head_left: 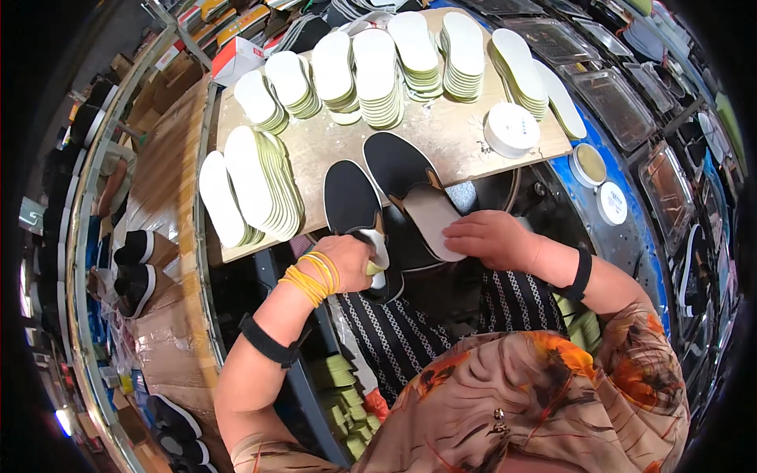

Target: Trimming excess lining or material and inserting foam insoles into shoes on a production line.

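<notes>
Along the frame's left, stacked white insoles [251,185] lay within reach on the wooden board [449,130]. At centre, the left hand [343,264] clamped a black shoe [355,217] to steady it; the right hand [493,236] pressed spread fingers onto an insole [430,217] in the second shoe [394,162], seating it. A white tub [511,128] stood upper right.

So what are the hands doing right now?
Left hand: closed around a black shoe.
Right hand: open, flat on a beige insole.
</notes>
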Demonstrator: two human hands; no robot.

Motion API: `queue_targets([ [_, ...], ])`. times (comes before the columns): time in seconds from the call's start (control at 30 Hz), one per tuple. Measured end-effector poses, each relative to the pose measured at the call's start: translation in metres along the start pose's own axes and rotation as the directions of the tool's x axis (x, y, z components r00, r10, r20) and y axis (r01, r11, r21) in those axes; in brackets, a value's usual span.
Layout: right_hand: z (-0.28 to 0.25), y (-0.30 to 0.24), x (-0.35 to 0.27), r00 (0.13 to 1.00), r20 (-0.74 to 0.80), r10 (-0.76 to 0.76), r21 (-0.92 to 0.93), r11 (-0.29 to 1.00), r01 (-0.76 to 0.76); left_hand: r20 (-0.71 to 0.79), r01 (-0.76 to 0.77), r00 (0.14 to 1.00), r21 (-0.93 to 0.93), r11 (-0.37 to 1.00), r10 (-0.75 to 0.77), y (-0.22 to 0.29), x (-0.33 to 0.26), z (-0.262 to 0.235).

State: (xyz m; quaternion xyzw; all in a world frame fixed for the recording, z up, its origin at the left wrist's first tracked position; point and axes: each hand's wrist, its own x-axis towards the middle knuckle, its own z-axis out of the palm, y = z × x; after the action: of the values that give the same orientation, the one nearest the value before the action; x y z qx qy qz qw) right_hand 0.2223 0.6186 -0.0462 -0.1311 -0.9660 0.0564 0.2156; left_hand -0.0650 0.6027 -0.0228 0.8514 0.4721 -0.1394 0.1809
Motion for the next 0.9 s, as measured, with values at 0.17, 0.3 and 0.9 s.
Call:
queue_targets([
  [0.17, 0.006, 0.002, 0.011, 0.991, 0.031, 0.132, 0.208, 0.969, -0.135, 0.124, -0.001, 0.991, 0.3, 0.954, -0.038, 0.02, 0.014, 0.018],
  [0.3, 0.005, -0.001, 0.017, 0.996, 0.029, 0.088, 0.159, 0.983, -0.092, 0.089, 0.033, 0.993, 0.399, 0.916, -0.074, 0.026, 0.014, 0.014],
  [0.9, -0.002, -0.005, 0.019, 0.968, -0.1, 0.231, 0.151, 0.965, -0.214, 0.195, -0.056, 0.98, 0.147, 0.988, 0.026, 0.014, 0.002, -0.001],
])
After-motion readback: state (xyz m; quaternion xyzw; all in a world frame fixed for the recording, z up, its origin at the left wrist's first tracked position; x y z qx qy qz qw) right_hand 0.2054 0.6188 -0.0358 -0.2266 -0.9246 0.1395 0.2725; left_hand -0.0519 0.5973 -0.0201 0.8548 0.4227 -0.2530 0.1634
